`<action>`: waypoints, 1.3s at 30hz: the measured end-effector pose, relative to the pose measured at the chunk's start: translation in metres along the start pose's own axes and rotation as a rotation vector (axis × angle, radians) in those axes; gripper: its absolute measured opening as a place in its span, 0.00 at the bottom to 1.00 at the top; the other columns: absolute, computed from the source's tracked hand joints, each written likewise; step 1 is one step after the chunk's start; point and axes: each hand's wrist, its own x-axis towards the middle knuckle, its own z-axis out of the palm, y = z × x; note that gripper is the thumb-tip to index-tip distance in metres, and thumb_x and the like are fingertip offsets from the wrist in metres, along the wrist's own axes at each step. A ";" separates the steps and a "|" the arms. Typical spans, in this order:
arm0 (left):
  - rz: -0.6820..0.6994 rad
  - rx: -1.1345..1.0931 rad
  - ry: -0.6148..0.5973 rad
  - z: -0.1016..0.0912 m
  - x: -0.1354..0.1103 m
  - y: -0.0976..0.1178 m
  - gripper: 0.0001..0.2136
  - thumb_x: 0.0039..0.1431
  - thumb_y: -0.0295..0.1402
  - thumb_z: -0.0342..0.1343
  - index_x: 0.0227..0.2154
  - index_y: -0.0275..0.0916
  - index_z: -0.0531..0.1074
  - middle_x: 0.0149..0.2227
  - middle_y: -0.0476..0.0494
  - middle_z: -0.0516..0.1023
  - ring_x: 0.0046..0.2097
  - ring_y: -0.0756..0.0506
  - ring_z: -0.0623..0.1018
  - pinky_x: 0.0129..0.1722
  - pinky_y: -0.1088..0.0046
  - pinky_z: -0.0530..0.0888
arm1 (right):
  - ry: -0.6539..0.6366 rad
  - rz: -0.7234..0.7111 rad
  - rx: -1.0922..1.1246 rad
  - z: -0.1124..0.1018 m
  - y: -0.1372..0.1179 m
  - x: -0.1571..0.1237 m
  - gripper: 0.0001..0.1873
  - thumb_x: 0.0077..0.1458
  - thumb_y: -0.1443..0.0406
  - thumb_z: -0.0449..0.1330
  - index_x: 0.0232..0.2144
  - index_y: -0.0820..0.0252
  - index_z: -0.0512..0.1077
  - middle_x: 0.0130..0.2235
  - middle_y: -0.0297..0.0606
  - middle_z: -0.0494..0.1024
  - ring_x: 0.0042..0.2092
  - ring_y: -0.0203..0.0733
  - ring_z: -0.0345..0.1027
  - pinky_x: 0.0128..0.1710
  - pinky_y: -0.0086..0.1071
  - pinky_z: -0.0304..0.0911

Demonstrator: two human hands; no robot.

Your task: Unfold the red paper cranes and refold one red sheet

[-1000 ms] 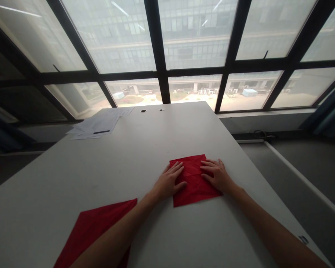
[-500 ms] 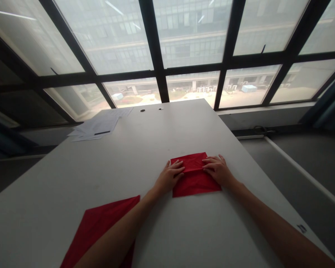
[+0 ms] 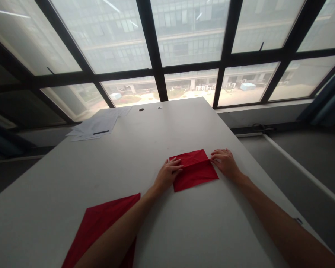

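loose papers (image 3: 96, 123) lie on the far left of the white table (image 3: 167, 230). nearer, the left arm (image 3: 117, 230) crosses above 1 red sheet (image 3: 102, 214); if the arm drops and drags, it could crumple that sheet. the left hand (image 3: 167, 175) rests on the left side of the ridged red sheet (image 3: 197, 176), fingers close together; i can't tell if they pinch the ridge (image 3: 197, 163). if they slip, the sheet could slide and the ridge could go crooked. that sheet lies on the table between the 2 hands. the right hand (image 3: 225, 162) pinches the ridge's right end with its fingertips. if it tugs too hard, the ridge could slant or the sheet could tear.
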 end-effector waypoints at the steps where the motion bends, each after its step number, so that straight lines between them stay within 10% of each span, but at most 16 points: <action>1: -0.001 0.004 0.009 0.000 0.000 0.000 0.12 0.66 0.38 0.55 0.49 0.50 0.78 0.59 0.45 0.72 0.64 0.40 0.68 0.66 0.46 0.53 | 0.032 0.029 -0.002 -0.001 0.003 0.000 0.09 0.59 0.64 0.57 0.29 0.53 0.76 0.43 0.39 0.81 0.49 0.50 0.71 0.59 0.54 0.50; 7: 0.022 0.001 0.028 0.000 0.000 0.002 0.11 0.66 0.38 0.55 0.48 0.50 0.78 0.59 0.44 0.73 0.62 0.39 0.69 0.66 0.46 0.56 | 0.225 0.097 0.118 -0.007 -0.014 0.000 0.11 0.61 0.61 0.56 0.40 0.56 0.77 0.43 0.44 0.80 0.47 0.51 0.70 0.51 0.46 0.63; 16: 0.126 0.005 0.101 -0.002 -0.001 0.014 0.09 0.61 0.33 0.62 0.44 0.46 0.80 0.53 0.43 0.78 0.55 0.40 0.75 0.60 0.56 0.68 | -0.113 -0.145 0.105 0.011 -0.065 -0.008 0.10 0.59 0.67 0.60 0.43 0.53 0.78 0.47 0.39 0.79 0.49 0.48 0.69 0.56 0.47 0.59; 39: 0.221 0.155 0.001 0.001 0.004 0.036 0.08 0.65 0.39 0.57 0.38 0.48 0.82 0.39 0.47 0.82 0.44 0.43 0.77 0.51 0.61 0.70 | -0.160 -0.296 0.059 0.009 -0.088 -0.005 0.09 0.64 0.66 0.58 0.36 0.52 0.79 0.39 0.36 0.80 0.44 0.44 0.68 0.52 0.41 0.58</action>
